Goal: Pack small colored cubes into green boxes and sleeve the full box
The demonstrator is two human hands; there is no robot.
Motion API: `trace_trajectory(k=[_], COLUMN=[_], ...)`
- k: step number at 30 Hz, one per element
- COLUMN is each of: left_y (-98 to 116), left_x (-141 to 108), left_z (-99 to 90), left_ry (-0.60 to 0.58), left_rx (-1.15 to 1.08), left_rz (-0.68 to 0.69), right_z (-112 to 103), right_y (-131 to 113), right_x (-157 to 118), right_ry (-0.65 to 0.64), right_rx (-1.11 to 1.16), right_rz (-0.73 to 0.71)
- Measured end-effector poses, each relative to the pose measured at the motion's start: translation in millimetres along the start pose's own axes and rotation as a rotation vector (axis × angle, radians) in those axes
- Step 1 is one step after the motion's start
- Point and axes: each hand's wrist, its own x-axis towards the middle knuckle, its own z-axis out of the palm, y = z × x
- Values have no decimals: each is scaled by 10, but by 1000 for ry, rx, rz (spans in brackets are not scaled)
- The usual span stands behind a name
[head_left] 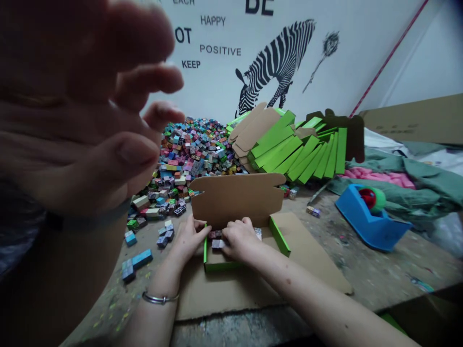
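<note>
An open cardboard box (238, 197) with green side walls stands on a flat cardboard sheet (307, 246), its lid raised at the back. My left hand (188, 237), below a silver bracelet, pinches the box's left wall at its rear corner. Inside the box my right hand (240, 238) is curled over small patterned blocks, its fingertips hidden behind the knuckles. A greyish block (217, 244) shows beside its fingers, and a dark reddish one lies just behind. Part of a pale patterned block (258, 233) is visible to the right of that hand.
Another hand (90, 120), blurred and very close, covers the upper left. A heap of colourful blocks (195, 149) lies behind. Green-edged boxes (307, 149) are piled at the back right. A blue tape dispenser (371, 219) stands right. Loose blue blocks (142, 259) lie left.
</note>
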Motion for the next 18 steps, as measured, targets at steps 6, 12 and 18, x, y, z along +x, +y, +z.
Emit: trace_trajectory(k=[6,12,18], left_y=[14,42,75], left_x=[3,-14,-24], left_z=[-8,-12,-22], left_ry=[-16,-17,-43], left_rx=[3,-9,-29], left_rz=[-4,-24,-45], right_z=[29,100,-68], right_y=[-31,-8,238], right_x=[90,108,-16], right_ry=[18,44,137], right_rx=[90,138,306], right_rz=[8,91,150])
